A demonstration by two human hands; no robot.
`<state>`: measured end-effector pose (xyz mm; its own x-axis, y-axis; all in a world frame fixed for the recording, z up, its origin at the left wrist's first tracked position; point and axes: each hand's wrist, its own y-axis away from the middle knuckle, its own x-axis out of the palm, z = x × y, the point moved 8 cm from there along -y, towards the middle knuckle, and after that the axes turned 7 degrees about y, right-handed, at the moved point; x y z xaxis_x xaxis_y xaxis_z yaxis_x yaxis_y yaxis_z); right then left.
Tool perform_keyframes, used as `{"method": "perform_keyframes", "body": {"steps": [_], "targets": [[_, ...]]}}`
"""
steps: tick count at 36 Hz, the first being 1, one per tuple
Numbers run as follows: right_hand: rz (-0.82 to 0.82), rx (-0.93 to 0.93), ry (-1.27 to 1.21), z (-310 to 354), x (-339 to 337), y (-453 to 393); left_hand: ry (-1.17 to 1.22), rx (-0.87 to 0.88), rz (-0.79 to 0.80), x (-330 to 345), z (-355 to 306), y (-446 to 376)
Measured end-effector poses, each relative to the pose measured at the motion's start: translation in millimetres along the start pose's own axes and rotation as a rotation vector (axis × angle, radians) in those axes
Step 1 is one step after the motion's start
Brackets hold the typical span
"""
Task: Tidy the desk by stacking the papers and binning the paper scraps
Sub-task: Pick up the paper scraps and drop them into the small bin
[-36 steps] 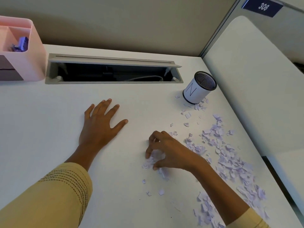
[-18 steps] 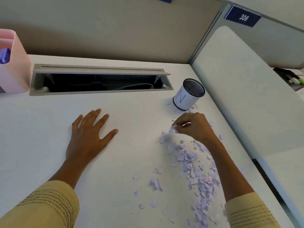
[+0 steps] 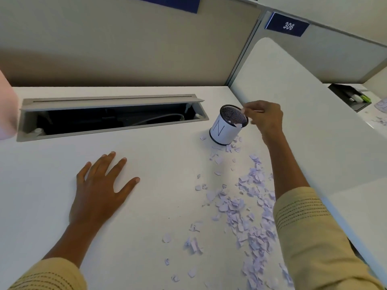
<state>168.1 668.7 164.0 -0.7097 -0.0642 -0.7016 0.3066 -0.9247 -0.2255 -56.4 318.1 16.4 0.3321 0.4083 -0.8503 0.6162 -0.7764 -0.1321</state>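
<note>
pink box (image 3: 6, 109) at left edge: cut off, blurred. blue sign (image 3: 167, 3) cut by top edge, text unreadable. right hand (image 3: 264, 118) over cup (image 3: 228, 127): fingertips motion-blurred, grip unclear. cup's contents mostly hidden by mesh. scraps (image 3: 251, 216) run off bottom edge.

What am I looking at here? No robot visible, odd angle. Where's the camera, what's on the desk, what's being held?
There is no machine: a person works bare-handed, filmed by a wide-angle camera worn on their head, looking forward and down. That explains the bent edges.

The left hand rests flat on the white desk, fingers spread, holding nothing. The right hand is raised beside the rim of a small mesh cup marked N, fingertips pinched together; a pale bit shows at them, probably a scrap. A few scraps lie inside the cup.

Many torn lilac paper scraps lie on the desk, trailing from the cup toward the person. Behind is an open cable tray.
</note>
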Motion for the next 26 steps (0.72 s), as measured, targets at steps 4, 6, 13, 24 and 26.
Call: {"method": "perform_keyframes", "body": {"steps": [4, 6, 13, 24, 26], "targets": [[-0.158, 0.181, -0.023, -46.4, -1.3, -3.8, -0.003, 0.0, 0.006, 0.4, -0.2, -0.3], [-0.07, 0.191, 0.04, -65.4, 14.2, -5.3, -0.005, 0.0, 0.01, 1.0, 0.2, -0.8], [0.273, 0.081, 0.298, -89.6, 64.7, -15.1, -0.001, -0.008, 0.006, 1.1, 1.0, -1.1], [0.402, -0.072, 0.491, -85.1, 74.5, 12.6, -0.029, -0.007, 0.01, 1.7, 1.4, -0.9], [0.401, -0.14, 0.483, -85.5, 72.6, 26.7, -0.033, -0.004, 0.01, 1.8, 1.7, -0.8]]}}
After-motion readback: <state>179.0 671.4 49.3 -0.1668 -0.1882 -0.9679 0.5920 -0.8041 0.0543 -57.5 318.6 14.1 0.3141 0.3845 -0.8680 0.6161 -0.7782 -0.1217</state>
